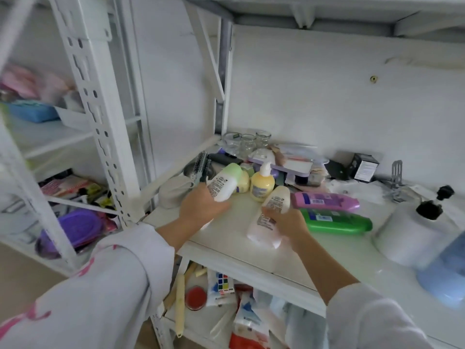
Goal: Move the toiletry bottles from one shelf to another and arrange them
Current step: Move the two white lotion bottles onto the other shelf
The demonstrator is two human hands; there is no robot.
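Note:
My left hand [201, 207] grips a white bottle with a green cap [225, 183], lifted and tilted above the white shelf [226, 250]. My right hand [285, 222] holds a white bottle with a cream cap [276, 200] and rests on a pale pink bottle [261, 231] lying on the shelf. A yellow pump bottle [261, 185] stands just behind, with another pale yellow bottle [242, 183] to its left. To the right lie a purple bottle [327, 201] and a green bottle [337, 221] on their sides.
Glass jars [247, 143], a hairbrush [202, 165], a lilac tray [289, 166] and small boxes crowd the shelf's back. A white pump dispenser [417, 230] and a blue container [448, 270] stand at the right. A second rack [100, 117] holding clutter stands at the left.

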